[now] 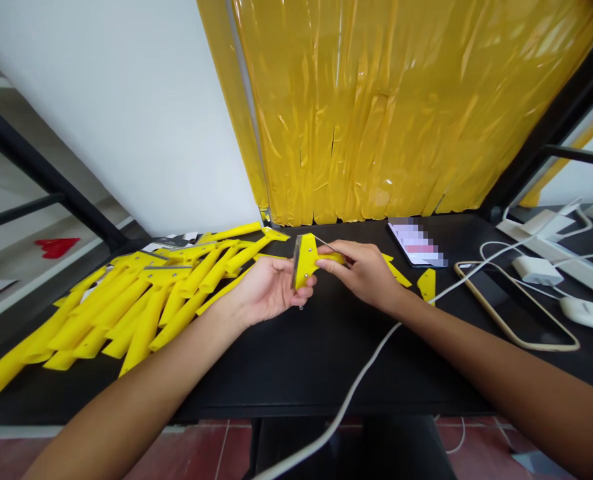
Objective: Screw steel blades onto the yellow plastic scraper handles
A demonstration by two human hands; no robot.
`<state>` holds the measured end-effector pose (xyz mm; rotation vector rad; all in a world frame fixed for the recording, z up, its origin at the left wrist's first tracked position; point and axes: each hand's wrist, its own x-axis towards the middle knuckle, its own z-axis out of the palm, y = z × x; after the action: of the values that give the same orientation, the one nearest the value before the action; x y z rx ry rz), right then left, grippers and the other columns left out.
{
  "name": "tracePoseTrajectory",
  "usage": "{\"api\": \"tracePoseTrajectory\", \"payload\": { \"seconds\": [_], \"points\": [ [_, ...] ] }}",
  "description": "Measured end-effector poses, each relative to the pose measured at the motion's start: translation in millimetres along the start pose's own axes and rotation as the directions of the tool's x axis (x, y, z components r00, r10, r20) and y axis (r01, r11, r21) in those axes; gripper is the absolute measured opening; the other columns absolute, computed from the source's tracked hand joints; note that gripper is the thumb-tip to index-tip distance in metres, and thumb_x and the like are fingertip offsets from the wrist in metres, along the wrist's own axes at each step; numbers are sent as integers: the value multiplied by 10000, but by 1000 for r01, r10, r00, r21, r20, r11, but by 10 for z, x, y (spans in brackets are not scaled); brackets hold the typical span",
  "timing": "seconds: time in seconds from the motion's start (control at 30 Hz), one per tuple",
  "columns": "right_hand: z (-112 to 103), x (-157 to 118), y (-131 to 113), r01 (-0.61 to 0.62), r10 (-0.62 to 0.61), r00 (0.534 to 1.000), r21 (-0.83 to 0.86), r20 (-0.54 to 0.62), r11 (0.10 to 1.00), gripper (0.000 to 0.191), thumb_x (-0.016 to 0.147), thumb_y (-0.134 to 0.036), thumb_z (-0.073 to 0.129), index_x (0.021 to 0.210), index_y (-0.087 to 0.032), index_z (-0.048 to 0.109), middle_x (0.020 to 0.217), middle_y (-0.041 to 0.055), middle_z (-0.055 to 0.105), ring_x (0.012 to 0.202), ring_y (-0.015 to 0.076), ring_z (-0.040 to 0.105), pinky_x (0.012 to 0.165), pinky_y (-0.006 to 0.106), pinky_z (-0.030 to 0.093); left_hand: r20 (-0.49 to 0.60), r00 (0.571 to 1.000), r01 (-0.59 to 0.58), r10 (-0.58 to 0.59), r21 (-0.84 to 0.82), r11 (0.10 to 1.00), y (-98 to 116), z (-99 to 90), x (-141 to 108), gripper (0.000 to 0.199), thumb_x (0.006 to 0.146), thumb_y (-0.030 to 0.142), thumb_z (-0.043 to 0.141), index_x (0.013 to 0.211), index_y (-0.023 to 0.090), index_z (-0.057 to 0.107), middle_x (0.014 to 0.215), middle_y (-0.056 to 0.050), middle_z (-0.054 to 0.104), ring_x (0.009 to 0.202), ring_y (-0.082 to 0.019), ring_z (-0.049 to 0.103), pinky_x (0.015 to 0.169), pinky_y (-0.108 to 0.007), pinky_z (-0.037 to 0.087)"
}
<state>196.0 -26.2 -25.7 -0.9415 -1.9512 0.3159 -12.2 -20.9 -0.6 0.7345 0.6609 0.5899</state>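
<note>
A yellow plastic scraper [303, 261] is held up above a black table [326, 373]. It is made of a wide flat head and a long handle, and a thin silver metal blade [294, 263] is seen along one edge of the head. Two small dots, which may be screws, are seen on the head, but they are too small to be sure. The scraper is held between the two hands. Its head is cupped by the left hand [271, 290], which is open with the palm turned up and the fingers bent a little around the yellow edge. Its handle is gripped by the right hand [361, 273], with the thumb and fingers closed on it. A thin metal stick [329, 245] is seen just above the handle, near the right hand's fingers [326, 265]. A big heap of yellow scrapers [126, 307] is piled on the table to the left of the left hand. Two loose yellow pieces [426, 283] are lying just beside the right hand. A phone [416, 243] with a blurred screen is lying farther back on the table. White cords [481, 280] are spread out on the right, and a yellow plastic sheet [376, 100] is hung behind the table.
</note>
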Motion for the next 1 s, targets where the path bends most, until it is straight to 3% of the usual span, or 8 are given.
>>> {"api": "tracePoseTrajectory", "payload": {
  "seconds": [0.1,0.23,0.43,0.53,0.63,0.73,0.87,1.0],
  "points": [
    [20,7,-4,-138,138,990,-37,-5,990,131,888,-343,678,977,-249,700,979,19,779,914,214,733,787,327,542,-132,989,-66,67,9,998,-44,20,45,244,842,164,481,965,80,674,789,-126,684,607,-142,612,555,-229,509],
    [15,24,-19,-236,233,971,-56,-52,970,90,864,-326,697,906,-250,677,921,8,781,922,226,739,783,342,541,-239,953,-182,184,29,983,-104,74,81,252,907,187,475,1010,67,671,905,-160,736,784,-188,708,771,-287,592],
    [-27,40,18,-314,303,944,-79,-129,946,121,853,-361,700,908,-255,685,918,9,785,873,231,736,731,345,521,-176,928,-308,328,131,942,-108,88,61,287,914,267,542,1039,64,702,1036,-183,747,973,-264,727,981,-428,548],
    [-22,42,49,-325,314,940,-81,-132,942,117,858,-360,693,893,-250,678,880,2,778,829,215,726,696,330,502,-133,906,-346,401,311,885,-139,61,61,231,854,239,675,1008,73,726,1052,-164,752,979,-257,730,1001,-421,540],
    [-14,43,50,-338,324,938,-118,-119,934,106,873,-356,675,873,-250,671,836,-12,763,784,196,710,659,311,474,-139,891,-332,433,451,828,-185,39,82,303,794,216,772,1059,74,729,1025,-151,761,934,-240,742,969,-389,564],
    [-45,47,-11,-282,256,957,-224,-138,933,182,897,-411,644,979,-253,679,958,16,741,850,203,696,674,313,469,-173,888,-327,425,412,850,-193,25,110,274,776,179,790,1023,72,738,974,-139,768,922,-232,744,963,-382,572],
    [-140,43,-123,-137,71,982,-408,-173,902,341,1026,-372,399,1258,-275,628,1086,65,665,909,198,663,738,325,486,-216,878,-365,426,273,890,-129,-13,139,150,771,95,769,914,55,748,934,-132,764,941,-232,738,1015,-395,546],
    [-156,14,-142,78,-127,991,-580,-44,811,372,1023,-230,387,1317,-215,616,1016,85,709,959,220,640,767,323,487,-296,812,-471,503,177,864,-59,-86,161,79,776,24,722,848,49,744,891,-120,755,942,-237,733,1023,-424,546]
  ]
}}
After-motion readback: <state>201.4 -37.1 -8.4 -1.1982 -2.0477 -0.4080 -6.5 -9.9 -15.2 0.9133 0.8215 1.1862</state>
